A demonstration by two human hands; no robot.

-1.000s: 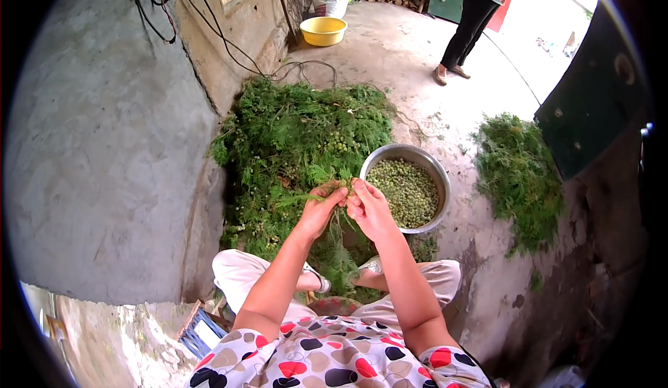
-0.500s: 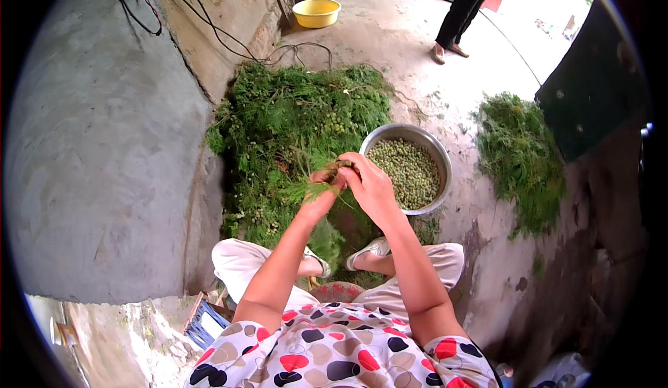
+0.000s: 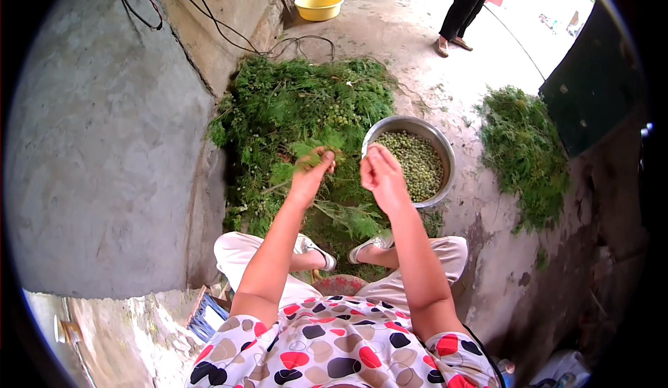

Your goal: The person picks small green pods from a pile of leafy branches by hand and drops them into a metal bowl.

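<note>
My left hand (image 3: 313,169) grips a feathery green sprig (image 3: 323,141) above a large heap of cut green branches (image 3: 285,96) dotted with small round berries. My right hand (image 3: 378,169) is closed in a loose pinch at the near-left rim of a metal basin (image 3: 444,144); what it holds, if anything, is too small to make out. Many small pale green berries (image 3: 410,162) lie in the basin. My feet in light shoes (image 3: 311,256) rest on either side of stray greenery, under my forearms.
A second pile of greenery (image 3: 522,158) lies right of the basin, beside a dark green panel (image 3: 584,103). A yellow tub (image 3: 318,7) and cables (image 3: 289,47) sit by the left wall (image 3: 111,151). A standing person's legs (image 3: 463,16) show at the back.
My two hands were together on the sprig; now they are apart, the left staying on the sprig, the right moved up and right to the basin's rim. The view has tilted slightly.
</note>
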